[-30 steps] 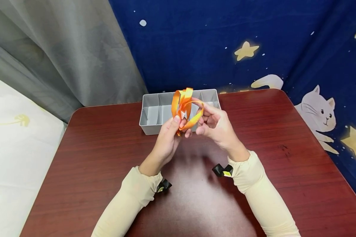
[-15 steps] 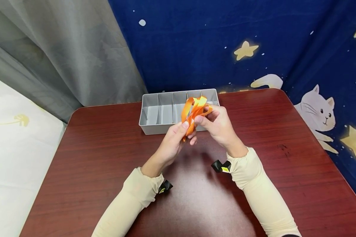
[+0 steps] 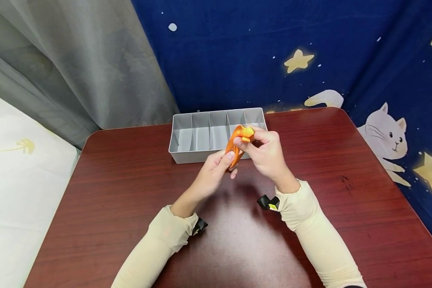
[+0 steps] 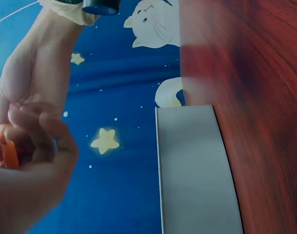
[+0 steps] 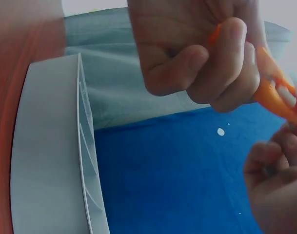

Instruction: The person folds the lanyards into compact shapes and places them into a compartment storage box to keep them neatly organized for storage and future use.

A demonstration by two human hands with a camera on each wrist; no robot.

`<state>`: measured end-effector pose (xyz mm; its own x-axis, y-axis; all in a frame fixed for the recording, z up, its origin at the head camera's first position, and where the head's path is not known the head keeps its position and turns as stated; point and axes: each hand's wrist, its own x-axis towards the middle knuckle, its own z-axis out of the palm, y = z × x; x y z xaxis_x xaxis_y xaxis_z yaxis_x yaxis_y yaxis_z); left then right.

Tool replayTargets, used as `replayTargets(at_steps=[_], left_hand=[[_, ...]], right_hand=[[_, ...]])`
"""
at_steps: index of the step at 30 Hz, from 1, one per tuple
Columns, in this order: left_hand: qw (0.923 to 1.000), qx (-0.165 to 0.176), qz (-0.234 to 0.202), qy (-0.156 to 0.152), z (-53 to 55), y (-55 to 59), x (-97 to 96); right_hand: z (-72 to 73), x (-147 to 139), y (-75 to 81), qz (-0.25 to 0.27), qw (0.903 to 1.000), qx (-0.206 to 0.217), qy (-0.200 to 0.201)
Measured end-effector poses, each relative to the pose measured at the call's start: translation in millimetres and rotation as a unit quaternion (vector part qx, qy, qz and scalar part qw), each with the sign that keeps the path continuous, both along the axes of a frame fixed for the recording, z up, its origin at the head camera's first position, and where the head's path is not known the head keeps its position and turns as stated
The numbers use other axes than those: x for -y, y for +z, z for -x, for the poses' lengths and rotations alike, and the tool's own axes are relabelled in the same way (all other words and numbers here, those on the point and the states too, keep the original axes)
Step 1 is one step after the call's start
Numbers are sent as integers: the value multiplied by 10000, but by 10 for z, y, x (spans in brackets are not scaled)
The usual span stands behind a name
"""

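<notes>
A bundle of shiny orange ribbon (image 3: pixel 236 133) is held between both hands above the front right of a grey divided box (image 3: pixel 191 157). My left hand (image 3: pixel 213 172) grips its lower part, thumb on top and fingers curled behind. From the right, my right hand (image 3: pixel 270 154) pinches the upper end, where the ribbon folds over on itself. Most of the ribbon (image 4: pixel 9 155) is hidden by the fingers in the left wrist view. In the right wrist view, a loop of ribbon (image 5: pixel 275 100) spans the space between the left hand (image 5: pixel 197 63) and the right hand (image 5: pixel 280 180).
The box, with upright dividers forming several compartments, stands at the far edge of a reddish-brown table (image 3: pixel 129 180). Behind hangs a blue curtain (image 3: pixel 230 56) with stars and a cat; a grey curtain (image 3: pixel 75 68) hangs at left. Black wrist cameras sit at both cuffs.
The wide ribbon loops have been gathered and folded into a smaller bundle. Both hands have come closer together, the left moving rightward, and the right hand now pinches the ribbon's top.
</notes>
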<state>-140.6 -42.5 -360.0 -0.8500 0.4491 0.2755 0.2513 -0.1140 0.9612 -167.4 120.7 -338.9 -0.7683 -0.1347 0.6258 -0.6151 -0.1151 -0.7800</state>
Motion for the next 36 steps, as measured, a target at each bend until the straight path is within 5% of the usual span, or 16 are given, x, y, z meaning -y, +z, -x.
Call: replayTargets(at_steps=[3,7,16,26,29,36], left_hand=[[9983,-165,237,515,-11,-31,-47],[9961,-278,186,814,-20,-83,-75],[9968,-76,-362,715,-6,-88,-71],[9935,755,-333,779,-16,-48,-29],[9905,1063,-434,751,-25,-28,-19],[9920,1087,-515,373,-48,-15,14]], right_hand=[[16,23,-24,-280,9941,-824,-642],[35,26,-62,-811,9638,-2102,-1425],[38,-45,-41,-2201,8581,-4015,-2323],[44,-70,-48,-3209,7598,-5058,-2529],[46,-84,-47,-3371,7441,-5203,-2489],[52,-123,-50,-3511,7338,-5314,-2363]])
